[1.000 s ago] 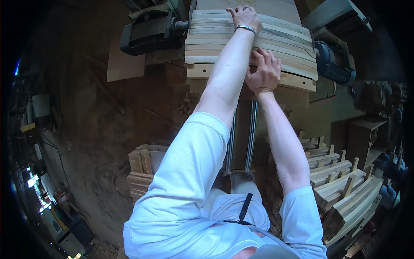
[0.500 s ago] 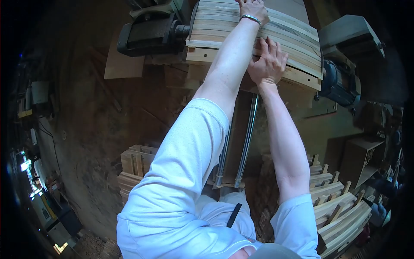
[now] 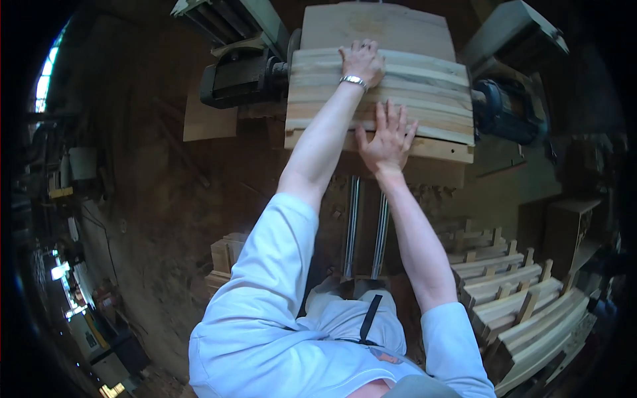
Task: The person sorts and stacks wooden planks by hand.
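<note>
A row of pale wooden strips lies side by side on a wooden bed between two machine units. My left hand, with a metal band at its wrist, rests on the far strips, its fingers bent over their far edge; the fingertips are not clearly visible. Nearer to me, my right hand lies flat on the near strips, fingers spread and palm over the front rail. Beyond the strips, a flat wooden board shows bare.
Dark motors stand at left and right of the bed. Two metal guide rods run from beneath it towards my legs. Slatted wooden pieces are stacked at lower right, with another wood stack at left.
The bed with its strips has come towards me, both hands travelling with it. More of the board behind the strips now shows. My right fingers look more spread. The view has also shifted.
</note>
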A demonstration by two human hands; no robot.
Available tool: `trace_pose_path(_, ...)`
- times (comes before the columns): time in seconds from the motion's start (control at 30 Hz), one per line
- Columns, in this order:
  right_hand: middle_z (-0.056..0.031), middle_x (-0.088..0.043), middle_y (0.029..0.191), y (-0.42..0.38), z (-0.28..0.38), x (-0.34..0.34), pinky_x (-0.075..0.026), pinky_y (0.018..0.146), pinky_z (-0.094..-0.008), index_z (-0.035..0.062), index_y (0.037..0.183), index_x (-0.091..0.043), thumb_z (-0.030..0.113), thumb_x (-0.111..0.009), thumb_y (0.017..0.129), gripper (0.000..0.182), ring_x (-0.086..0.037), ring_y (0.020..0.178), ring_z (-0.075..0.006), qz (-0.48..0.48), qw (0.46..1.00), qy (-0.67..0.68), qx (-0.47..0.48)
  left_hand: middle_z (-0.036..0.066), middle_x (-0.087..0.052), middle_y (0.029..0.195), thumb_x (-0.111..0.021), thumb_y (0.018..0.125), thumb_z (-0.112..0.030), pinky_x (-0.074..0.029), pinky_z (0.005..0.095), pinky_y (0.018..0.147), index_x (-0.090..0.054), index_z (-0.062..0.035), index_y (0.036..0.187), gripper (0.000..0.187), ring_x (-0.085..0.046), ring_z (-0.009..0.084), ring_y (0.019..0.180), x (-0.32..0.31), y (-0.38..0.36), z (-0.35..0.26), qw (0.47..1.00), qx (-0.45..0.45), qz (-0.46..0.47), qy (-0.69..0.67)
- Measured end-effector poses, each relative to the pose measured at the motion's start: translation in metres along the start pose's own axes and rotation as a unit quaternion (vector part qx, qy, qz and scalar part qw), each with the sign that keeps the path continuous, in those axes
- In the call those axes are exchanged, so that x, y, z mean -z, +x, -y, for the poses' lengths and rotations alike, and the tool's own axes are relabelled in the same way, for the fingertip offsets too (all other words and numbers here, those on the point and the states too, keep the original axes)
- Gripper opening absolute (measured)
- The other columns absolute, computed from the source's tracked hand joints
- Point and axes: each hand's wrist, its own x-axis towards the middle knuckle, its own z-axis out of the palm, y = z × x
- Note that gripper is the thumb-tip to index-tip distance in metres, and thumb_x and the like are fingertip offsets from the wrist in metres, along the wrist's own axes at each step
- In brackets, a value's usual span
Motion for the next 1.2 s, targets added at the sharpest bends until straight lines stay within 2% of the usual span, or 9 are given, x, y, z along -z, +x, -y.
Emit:
trace_pose_path(0.37,-0.0066,-0.029,0.154,-0.233,0.013,0.085,-0.007,0.116,-0.06,0.0158,0.144,-0.041,0.057,-0.053,0.084,0.074,-0.018,0.145,-0.0311,0.047,0.998,-0.033,-0.007,0.008,-0.043,0.135,-0.05,0.093,-0.041,-0.025,0.0592,0.104,-0.046,-0.0136,0.133,0.049,-0.034,0.0272,0.13,0.02,-0.255,-0.03,0.995,-0.086,-0.025,-0.045)
trace_pose_path(0.47,-0.0099,-0.041,0.145,-0.262,0.001,0.112,-0.019,0.113,-0.0562,0.0143,0.14,-0.046,0.054,-0.06,0.083,0.071,-0.032,0.137,-0.031,0.017,0.998,-0.049,0.025,0.01,-0.044,0.133,-0.051,0.092,-0.05,-0.02,0.0528,0.106,-0.042,-0.02,0.142,0.06,-0.033,0.0264,0.13,0.034,-0.301,-0.039,0.988,-0.141,-0.041,-0.04)
trace_pose_path(0.53,-0.0168,-0.045,0.137,-0.25,-0.041,0.135,-0.027,0.11,-0.0531,0.0075,0.132,-0.05,0.051,-0.061,0.082,0.068,-0.038,0.13,-0.0375,0.165,0.982,0.088,-0.011,0.01,-0.045,0.128,-0.049,0.088,-0.064,-0.02,0.0521,0.106,-0.043,-0.0251,0.143,0.067,-0.033,0.027,0.126,0.048,-0.333,-0.04,0.981,-0.19,-0.028,0.002)
trace_pose_path(0.6,-0.021,-0.049,0.129,-0.235,-0.082,0.167,-0.034,0.105,-0.0495,0.0033,0.127,-0.052,0.052,-0.065,0.079,0.069,-0.044,0.123,-0.0395,0.013,0.99,0.0,-0.137,0.01,-0.044,0.125,-0.046,0.084,-0.074,-0.02,0.0498,0.104,-0.044,-0.0292,0.144,0.075,-0.034,0.0267,0.122,0.059,-0.359,-0.043,0.981,-0.192,0.025,0.02)
trace_pose_path(0.67,-0.0249,-0.049,0.127,-0.23,-0.132,0.169,-0.036,0.104,-0.0492,0.0005,0.128,-0.051,0.06,-0.063,0.08,0.077,-0.045,0.122,-0.0405,0.085,0.956,-0.017,-0.28,0.009,-0.044,0.124,-0.047,0.082,-0.076,-0.02,0.0474,0.102,-0.047,-0.0279,0.142,0.077,-0.036,0.0253,0.117,0.065,-0.375,-0.049,0.977,-0.212,0.019,0.014)
trace_pose_path(0.8,-0.0266,-0.049,0.127,-0.213,-0.112,0.197,-0.038,0.103,-0.0495,-0.0018,0.13,-0.049,0.067,-0.06,0.081,0.085,-0.045,0.122,-0.0415,0.142,0.924,0.048,-0.352,0.012,-0.045,0.126,-0.046,0.079,-0.08,-0.022,0.0516,0.102,-0.046,-0.0286,0.142,0.081,-0.038,0.0266,0.119,0.069,-0.393,-0.05,0.978,-0.192,0.08,-0.005)
trace_pose_path(1.0,-0.0241,-0.052,0.12,-0.222,-0.088,0.201,-0.041,0.101,-0.0437,-0.0049,0.123,-0.052,0.05,-0.074,0.077,0.076,-0.05,0.114,-0.0372,-0.035,0.975,0.172,-0.133,0.022,-0.045,0.13,-0.08,0.052,-0.065,-0.026,0.0504,0.104,-0.033,-0.0185,0.148,0.116,-0.041,0.0364,0.126,0.09,-0.367,-0.044,0.97,-0.201,0.121,-0.068)
trace_pose_path(1.07,-0.0187,-0.057,0.109,-0.255,-0.055,0.21,-0.045,0.092,-0.0429,-0.0023,0.114,-0.058,0.039,-0.078,0.075,0.06,-0.056,0.103,-0.0328,-0.065,0.947,0.292,-0.115,0.023,-0.045,0.131,-0.083,0.048,-0.053,-0.028,0.0505,0.105,-0.034,-0.0177,0.147,0.117,-0.04,0.037,0.127,0.103,-0.362,-0.052,0.959,-0.174,0.221,-0.034)
trace_pose_path(1.2,-0.0147,-0.065,0.112,-0.334,-0.017,0.196,-0.051,0.091,-0.0322,-0.0033,0.121,-0.057,0.039,-0.081,0.076,0.067,-0.064,0.104,-0.022,0.193,0.721,0.586,-0.315,0.02,-0.046,0.131,-0.079,0.046,-0.031,-0.033,0.0459,0.105,-0.035,-0.0169,0.146,0.111,-0.042,0.0363,0.125,0.14,-0.352,-0.074,0.945,-0.172,0.24,-0.139)
